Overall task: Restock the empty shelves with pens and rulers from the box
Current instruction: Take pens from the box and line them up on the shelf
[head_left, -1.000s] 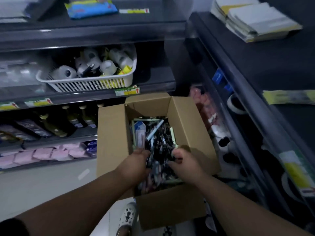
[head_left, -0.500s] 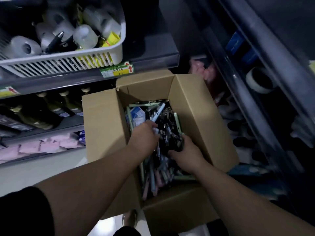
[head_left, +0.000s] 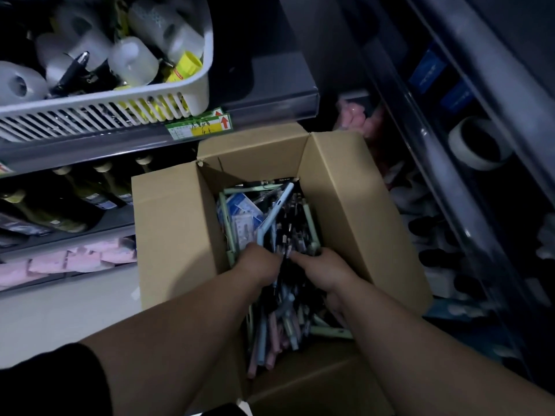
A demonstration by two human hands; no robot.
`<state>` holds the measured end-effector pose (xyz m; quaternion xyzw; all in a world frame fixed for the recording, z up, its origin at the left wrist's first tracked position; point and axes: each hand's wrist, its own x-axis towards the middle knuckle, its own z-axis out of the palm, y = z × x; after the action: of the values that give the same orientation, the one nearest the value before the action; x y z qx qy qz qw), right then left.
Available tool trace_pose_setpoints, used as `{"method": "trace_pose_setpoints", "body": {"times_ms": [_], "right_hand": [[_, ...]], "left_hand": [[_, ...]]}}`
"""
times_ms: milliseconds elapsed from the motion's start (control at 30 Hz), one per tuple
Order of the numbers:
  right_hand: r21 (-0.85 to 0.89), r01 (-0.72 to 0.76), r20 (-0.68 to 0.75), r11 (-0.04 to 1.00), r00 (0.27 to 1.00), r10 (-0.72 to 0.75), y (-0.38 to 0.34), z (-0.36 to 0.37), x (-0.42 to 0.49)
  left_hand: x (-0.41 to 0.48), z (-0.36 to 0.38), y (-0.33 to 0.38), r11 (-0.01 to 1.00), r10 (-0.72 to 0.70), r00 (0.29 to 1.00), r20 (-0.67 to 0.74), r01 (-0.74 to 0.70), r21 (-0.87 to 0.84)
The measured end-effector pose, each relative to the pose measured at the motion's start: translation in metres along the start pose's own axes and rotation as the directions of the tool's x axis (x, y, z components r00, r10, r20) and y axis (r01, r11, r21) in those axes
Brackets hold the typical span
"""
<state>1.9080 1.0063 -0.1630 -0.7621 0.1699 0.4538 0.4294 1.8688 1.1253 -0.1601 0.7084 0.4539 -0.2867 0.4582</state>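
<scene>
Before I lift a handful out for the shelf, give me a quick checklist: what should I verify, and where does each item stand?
1. Box flaps open: ok.
2. Left hand and right hand down among the pens: ok.
3. Left grip on pens: cannot tell, fingers buried.
4. Right grip on pens: cannot tell, fingers buried.
5. Bare shelf space beside the white basket: ok.

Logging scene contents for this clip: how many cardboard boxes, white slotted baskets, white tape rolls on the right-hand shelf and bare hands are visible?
Open brown cardboard box: 1
White slotted plastic basket: 1
White ring-shaped tape roll on the right shelf: 1
Bare hands in the box: 2 (left hand, right hand)
Total: 5
</scene>
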Motion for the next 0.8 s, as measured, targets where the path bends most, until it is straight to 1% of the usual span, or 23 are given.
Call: {"method": "trace_pose_setpoints", "body": {"times_ms": [100, 200, 267, 333, 433, 600, 733, 800], "right_hand": [[-0.038, -0.013, 0.003, 0.999, 1.000, 0.013, -0.003, -0.001, 0.000], [-0.018, -0.091, 0.053, 0.996, 0.994, 0.091, -0.006, -0.004, 0.003], [0.000, -0.121, 0.076, 0.993, 0.990, 0.121, -0.006, -0.006, 0.002], [0.021, -0.139, 0.098, 0.990, 0.986, 0.137, -0.004, -0.007, 0.003], [0.052, -0.134, 0.133, 0.990, 0.983, 0.126, -0.007, -0.008, 0.000], [0.048, -0.084, 0.142, 0.995, 0.987, 0.076, -0.007, -0.010, -0.003], [0.032, -0.051, 0.136, 0.998, 0.990, 0.046, -0.007, -0.012, -0.007], [0.032, -0.039, 0.114, 0.999, 0.993, 0.035, -0.008, -0.011, -0.010]], "left_hand": [[-0.003, 0.000, 0.003, 1.000, 0.017, 0.999, 0.052, -0.018, 0.014], [-0.005, 0.004, 0.002, 0.998, 0.031, 0.993, 0.118, -0.024, -0.058], [-0.006, 0.003, 0.002, 0.987, 0.035, 0.988, 0.152, -0.010, -0.159], [-0.004, 0.001, 0.003, 0.987, 0.041, 0.988, 0.148, -0.017, -0.161], [-0.008, 0.000, 0.002, 0.985, 0.029, 0.988, 0.152, -0.002, -0.171], [-0.019, -0.009, -0.002, 0.913, 0.033, 0.977, 0.209, 0.055, -0.404], [-0.029, -0.017, 0.004, 0.847, 0.069, 0.976, 0.207, 0.052, -0.529], [-0.031, -0.019, 0.004, 0.838, 0.073, 0.978, 0.194, 0.046, -0.544]]}}
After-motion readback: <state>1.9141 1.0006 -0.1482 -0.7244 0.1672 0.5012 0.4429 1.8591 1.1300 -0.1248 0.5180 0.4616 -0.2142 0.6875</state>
